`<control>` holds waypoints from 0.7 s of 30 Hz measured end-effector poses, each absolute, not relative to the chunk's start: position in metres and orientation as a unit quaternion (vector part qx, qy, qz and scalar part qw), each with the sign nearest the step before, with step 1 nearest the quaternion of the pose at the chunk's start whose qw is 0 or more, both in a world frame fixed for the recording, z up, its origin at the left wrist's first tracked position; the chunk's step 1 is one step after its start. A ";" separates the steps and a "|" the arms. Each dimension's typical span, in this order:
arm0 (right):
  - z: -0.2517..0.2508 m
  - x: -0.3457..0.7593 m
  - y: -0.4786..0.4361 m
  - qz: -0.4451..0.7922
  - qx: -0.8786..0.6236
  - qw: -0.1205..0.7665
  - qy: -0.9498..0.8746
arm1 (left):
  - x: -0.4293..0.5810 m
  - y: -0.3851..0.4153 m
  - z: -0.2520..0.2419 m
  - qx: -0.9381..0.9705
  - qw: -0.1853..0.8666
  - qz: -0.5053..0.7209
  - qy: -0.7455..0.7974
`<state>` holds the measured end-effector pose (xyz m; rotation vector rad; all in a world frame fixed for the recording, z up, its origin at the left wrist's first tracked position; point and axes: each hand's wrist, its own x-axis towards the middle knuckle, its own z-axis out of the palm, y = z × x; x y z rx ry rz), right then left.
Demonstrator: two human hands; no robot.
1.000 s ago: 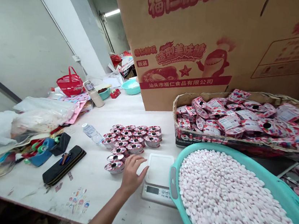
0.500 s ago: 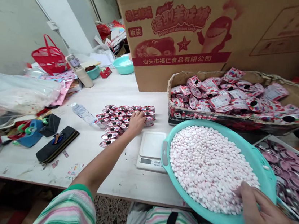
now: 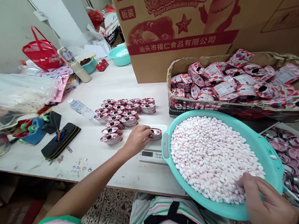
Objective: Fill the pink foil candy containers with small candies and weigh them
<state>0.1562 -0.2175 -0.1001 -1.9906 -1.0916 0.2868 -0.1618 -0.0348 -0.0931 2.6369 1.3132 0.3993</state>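
Observation:
My left hand (image 3: 138, 139) grips a small oval candy tin (image 3: 156, 134) with a red printed wrap and a dark hole on top, over the white plate of a digital scale (image 3: 151, 156). Left of it, several like tins (image 3: 119, 113) stand packed in rows on the table. My right hand (image 3: 265, 206) is at the near right of a turquoise basin (image 3: 184, 180), its fingers pinched together at the white and pink candies (image 3: 215, 156) heaped inside. Its fingertips are partly hidden, so whether it holds any candy I cannot make out.
Behind the basin stands an open carton (image 3: 193, 108) full of wrapped tins, backed by a large cardboard box (image 3: 156, 60). Pink and silver lids (image 3: 291, 155) lie in a tray at right. A plastic bottle (image 3: 80, 108), black pouch (image 3: 60, 141) and flask (image 3: 76, 66) are at left.
My left hand has moved right and toward me, from the rows to the scale, bringing one tin along. My right hand stays at the candies. The view has tilted down slightly.

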 end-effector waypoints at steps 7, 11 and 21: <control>-0.104 0.159 -0.217 0.099 -0.779 0.423 -0.452 | -0.176 -0.049 -0.086 0.844 0.063 0.239 0.476; -0.104 0.160 -0.218 0.097 -0.778 0.421 -0.456 | -0.190 -0.061 -0.088 0.827 0.053 0.232 0.510; -0.095 0.153 -0.217 0.114 -0.785 0.424 -0.438 | -0.193 -0.059 -0.087 0.825 0.045 0.223 0.517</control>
